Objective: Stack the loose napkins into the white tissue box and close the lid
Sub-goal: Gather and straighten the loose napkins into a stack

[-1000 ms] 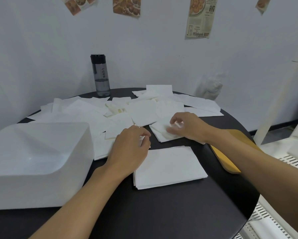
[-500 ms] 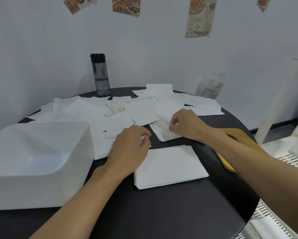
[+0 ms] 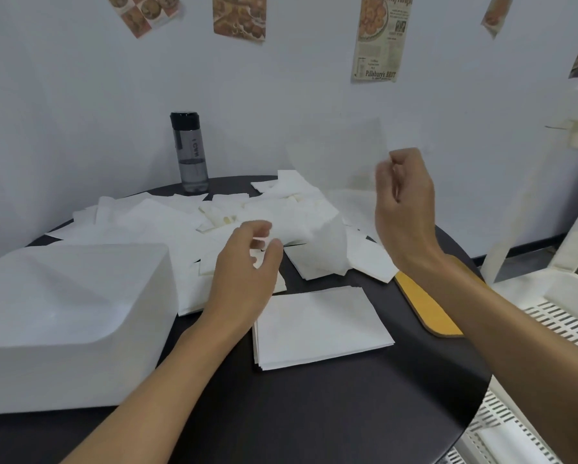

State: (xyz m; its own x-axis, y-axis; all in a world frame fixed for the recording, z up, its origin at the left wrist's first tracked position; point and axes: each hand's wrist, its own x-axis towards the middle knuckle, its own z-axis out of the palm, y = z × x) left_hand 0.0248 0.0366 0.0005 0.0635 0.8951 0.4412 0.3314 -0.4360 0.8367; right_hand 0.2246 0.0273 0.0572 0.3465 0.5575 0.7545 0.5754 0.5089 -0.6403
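Note:
The white tissue box (image 3: 70, 313) stands at the left of the round black table (image 3: 314, 413). A neat stack of napkins (image 3: 321, 326) lies in front of me. Many loose napkins (image 3: 153, 222) are scattered over the far half of the table. My right hand (image 3: 404, 202) is raised above the table with its fingers curled, pinching the top of a lifted napkin (image 3: 317, 229) that is blurred against the wall. My left hand (image 3: 244, 276) hovers low by the stack and pinches that napkin's lower edge between thumb and fingers.
A dark water bottle (image 3: 190, 152) stands at the table's back edge. A flat yellow board (image 3: 428, 306) lies on the table's right rim, partly under my right forearm. A white slatted rack (image 3: 548, 313) stands to the right of the table.
My right hand has risen from the napkin pile up and to the right, pulling a napkin into the air. My left hand has shifted slightly forward to the napkin's lower edge.

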